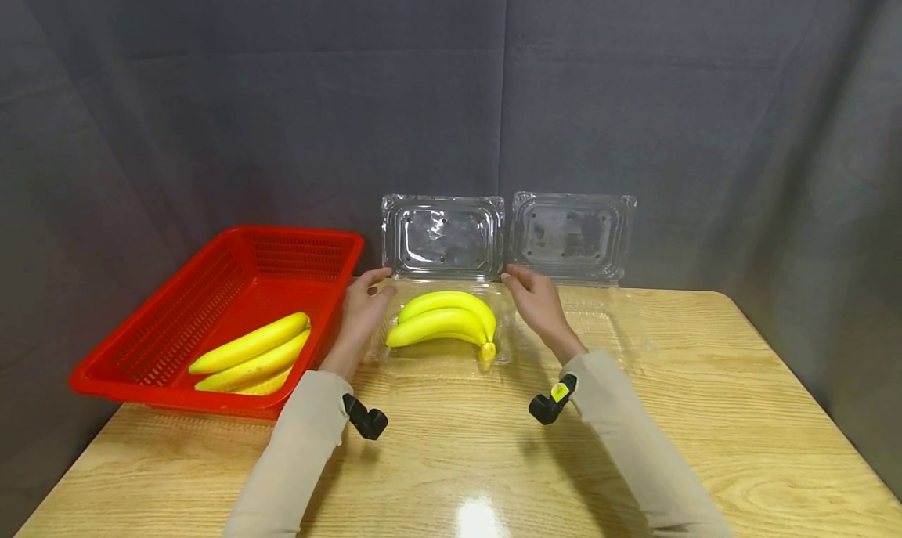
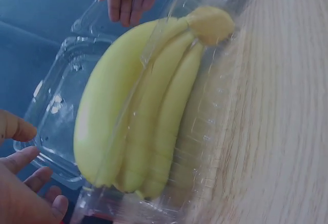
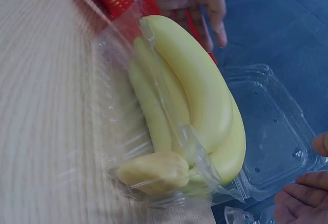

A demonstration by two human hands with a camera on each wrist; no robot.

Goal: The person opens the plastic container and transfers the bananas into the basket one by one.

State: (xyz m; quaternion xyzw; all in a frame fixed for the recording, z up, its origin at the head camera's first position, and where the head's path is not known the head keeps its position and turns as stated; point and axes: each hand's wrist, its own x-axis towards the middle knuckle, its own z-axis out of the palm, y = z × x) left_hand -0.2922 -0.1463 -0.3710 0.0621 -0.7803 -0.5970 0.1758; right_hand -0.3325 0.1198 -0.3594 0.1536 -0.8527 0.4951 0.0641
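A bunch of bananas (image 1: 444, 323) lies in the base of a clear plastic clamshell box (image 1: 509, 342), with its stem end at the near right corner. Behind it the box's lid (image 1: 444, 236) stands raised. My left hand (image 1: 365, 307) is at the left side of the box, fingers by the lid's lower left corner. On the opposite side, my right hand (image 1: 539, 299) has its fingertips by the lid's lower right corner. The left wrist view shows the left fingers (image 2: 23, 155) spread and loosely bent. In the right wrist view the right hand (image 3: 307, 198) is relaxed too.
At the left a red plastic basket (image 1: 190, 311) holds more bananas (image 1: 247, 354). A second clear clamshell box (image 1: 571, 236) stands with its lid up, just right of the first. Grey curtains (image 1: 437, 92) hang close behind the wooden table (image 1: 451, 444).
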